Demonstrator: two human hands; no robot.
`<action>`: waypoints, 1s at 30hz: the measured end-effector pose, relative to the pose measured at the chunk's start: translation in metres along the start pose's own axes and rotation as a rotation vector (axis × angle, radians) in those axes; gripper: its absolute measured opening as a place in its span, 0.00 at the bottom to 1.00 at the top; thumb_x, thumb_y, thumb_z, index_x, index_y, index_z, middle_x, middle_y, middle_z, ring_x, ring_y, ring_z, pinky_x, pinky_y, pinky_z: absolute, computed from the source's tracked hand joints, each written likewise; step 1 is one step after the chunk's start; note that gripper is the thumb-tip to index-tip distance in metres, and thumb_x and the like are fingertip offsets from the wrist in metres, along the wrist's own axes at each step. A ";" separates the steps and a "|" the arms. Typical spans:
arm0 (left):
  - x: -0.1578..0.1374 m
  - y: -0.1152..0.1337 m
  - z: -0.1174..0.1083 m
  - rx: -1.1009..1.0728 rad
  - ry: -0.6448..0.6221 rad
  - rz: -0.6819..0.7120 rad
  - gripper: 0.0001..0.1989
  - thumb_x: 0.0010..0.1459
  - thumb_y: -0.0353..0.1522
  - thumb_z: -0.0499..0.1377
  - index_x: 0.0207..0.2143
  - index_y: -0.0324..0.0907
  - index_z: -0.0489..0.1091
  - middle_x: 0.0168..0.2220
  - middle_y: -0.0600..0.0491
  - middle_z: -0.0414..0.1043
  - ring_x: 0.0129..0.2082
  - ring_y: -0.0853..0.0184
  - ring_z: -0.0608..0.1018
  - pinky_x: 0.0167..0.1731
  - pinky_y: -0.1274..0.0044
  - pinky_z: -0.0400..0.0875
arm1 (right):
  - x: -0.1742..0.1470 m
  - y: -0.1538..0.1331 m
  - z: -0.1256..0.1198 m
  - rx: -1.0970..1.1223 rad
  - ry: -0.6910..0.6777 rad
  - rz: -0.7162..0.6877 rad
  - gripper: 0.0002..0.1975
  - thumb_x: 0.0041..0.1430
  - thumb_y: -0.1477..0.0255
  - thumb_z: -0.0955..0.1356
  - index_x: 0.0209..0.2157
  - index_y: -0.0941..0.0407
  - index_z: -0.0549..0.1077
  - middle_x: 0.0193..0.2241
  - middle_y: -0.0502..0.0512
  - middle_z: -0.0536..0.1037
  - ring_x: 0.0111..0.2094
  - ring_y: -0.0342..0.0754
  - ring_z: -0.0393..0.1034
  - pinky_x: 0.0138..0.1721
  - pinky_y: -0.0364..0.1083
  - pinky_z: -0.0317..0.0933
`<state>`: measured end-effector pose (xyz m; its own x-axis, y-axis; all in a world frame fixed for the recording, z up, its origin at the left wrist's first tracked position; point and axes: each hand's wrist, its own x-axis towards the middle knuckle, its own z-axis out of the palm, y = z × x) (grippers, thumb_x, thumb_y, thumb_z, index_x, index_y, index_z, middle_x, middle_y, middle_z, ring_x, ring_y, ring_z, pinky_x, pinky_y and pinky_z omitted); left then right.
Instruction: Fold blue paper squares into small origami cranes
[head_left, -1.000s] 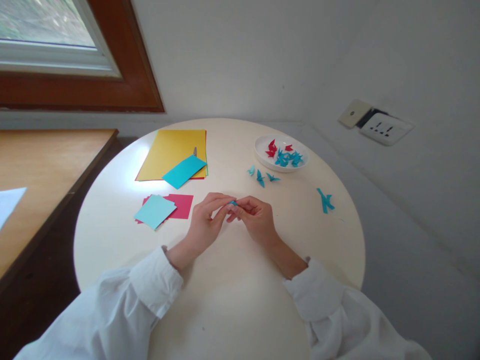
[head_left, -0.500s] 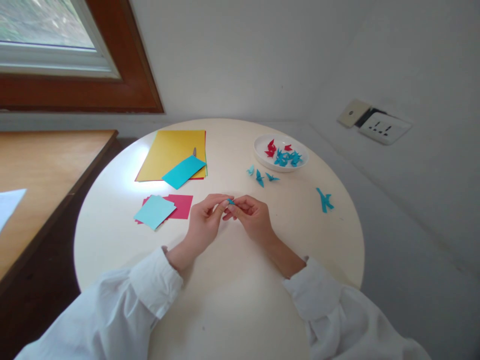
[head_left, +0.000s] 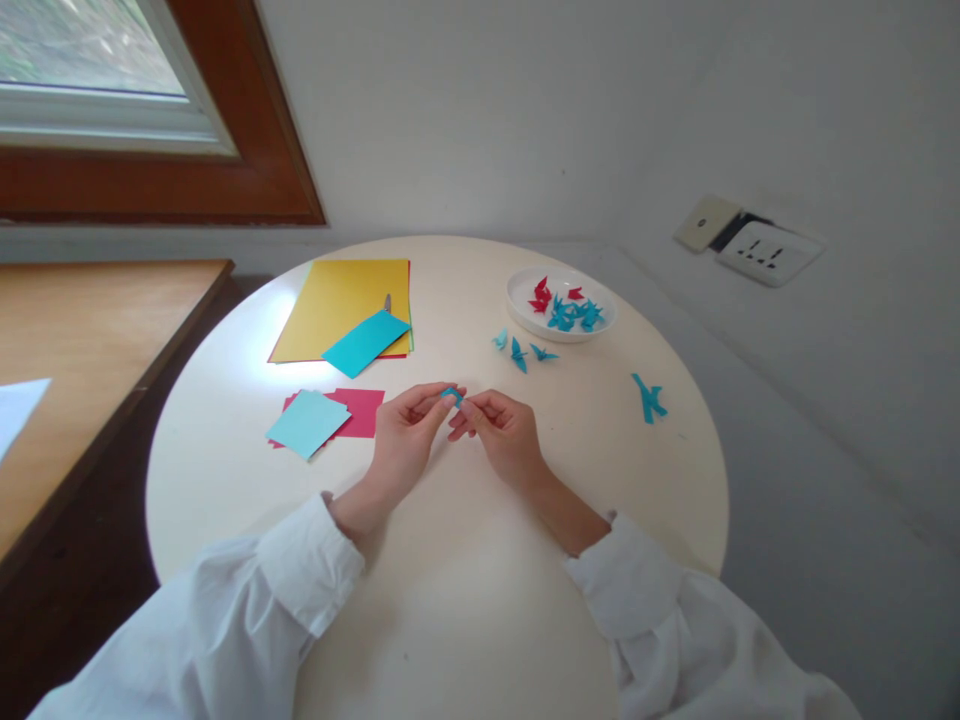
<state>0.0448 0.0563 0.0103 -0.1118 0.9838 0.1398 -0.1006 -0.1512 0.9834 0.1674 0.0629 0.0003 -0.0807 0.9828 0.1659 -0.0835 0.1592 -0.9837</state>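
Shows no readable text, label, brand, number or sign on any surface in view.

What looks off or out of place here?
The wall socket: a dark patch shows between it and the cream plate beside it, perhaps a poor fit. Otherwise only loose blue strips on the table; no spills visible.

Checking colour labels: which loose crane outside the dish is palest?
The leftmost crane: pale aqua; the middle crane and right crane are deeper blue.
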 end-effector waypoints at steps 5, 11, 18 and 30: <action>0.002 -0.001 -0.001 -0.109 -0.052 -0.024 0.07 0.48 0.33 0.63 0.31 0.41 0.75 0.37 0.49 0.78 0.39 0.65 0.77 0.40 0.72 0.71 | 0.000 0.001 -0.002 -0.032 0.061 -0.032 0.12 0.46 0.63 0.71 0.23 0.56 0.69 0.20 0.48 0.73 0.20 0.41 0.69 0.25 0.42 0.64; 0.007 -0.003 -0.004 -0.266 -0.102 -0.128 0.07 0.43 0.33 0.66 0.28 0.42 0.76 0.41 0.50 0.75 0.41 0.65 0.75 0.43 0.72 0.69 | -0.001 0.005 -0.005 -0.096 0.072 -0.117 0.12 0.46 0.65 0.71 0.32 0.55 0.72 0.30 0.52 0.76 0.32 0.44 0.71 0.33 0.43 0.65; 0.007 -0.002 -0.004 -0.279 -0.143 -0.151 0.06 0.43 0.33 0.66 0.27 0.43 0.76 0.28 0.55 0.76 0.30 0.70 0.75 0.36 0.74 0.69 | -0.001 0.006 -0.004 -0.064 0.067 -0.113 0.08 0.48 0.65 0.70 0.28 0.56 0.74 0.25 0.52 0.77 0.27 0.44 0.72 0.32 0.45 0.67; 0.010 -0.009 -0.006 -0.111 -0.087 -0.126 0.08 0.43 0.33 0.66 0.29 0.40 0.74 0.29 0.53 0.76 0.31 0.70 0.75 0.34 0.77 0.68 | 0.000 0.002 -0.006 -0.183 0.124 -0.131 0.06 0.49 0.68 0.69 0.25 0.56 0.72 0.21 0.49 0.74 0.22 0.42 0.70 0.26 0.42 0.62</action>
<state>0.0384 0.0671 0.0021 -0.0057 0.9995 0.0301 -0.2171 -0.0307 0.9757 0.1737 0.0634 -0.0018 0.0422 0.9549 0.2939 0.0969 0.2889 -0.9524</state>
